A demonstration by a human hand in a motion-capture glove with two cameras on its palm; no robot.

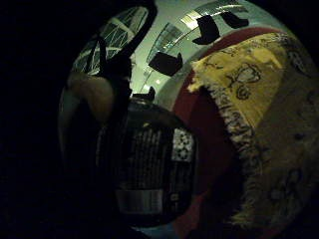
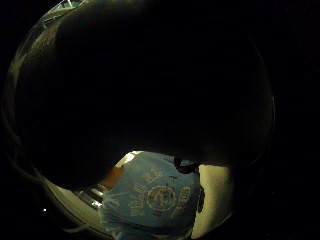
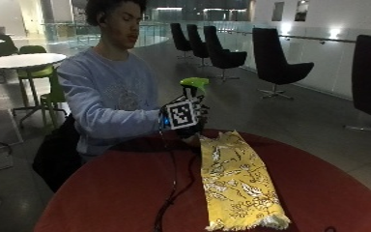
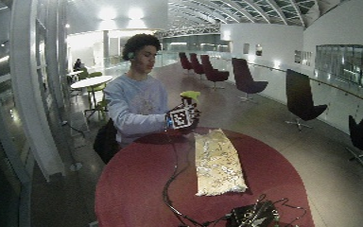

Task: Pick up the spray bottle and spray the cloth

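- Gloved right hand [image 3: 184, 117] is raised above the near edge of the round red table [image 3: 108, 193], in front of the seated person's chest, with its fingers curled round a spray bottle [image 3: 193, 86].
- Only the bottle's green spray head shows above the glove in the outside view; the body is hidden behind the hand.
- From the little-finger side of the palm, the bottle's dark body with a printed label [image 1: 149, 169] fills much of the picture, close against the palm.
- From the thumb side, nearly everything is blocked by something dark right at the palm; the person's light blue sweatshirt [image 2: 155, 197] shows through the gap.
- Yellow patterned cloth [image 3: 240, 181] lies flat on the table, stretched lengthwise away from the person, with a fringed edge at its far end.
- Bottle and hand are held off the table, just above the cloth's end nearest the person, not touching it.
- Black armchairs [image 3: 272, 60] stand on the floor behind the table.
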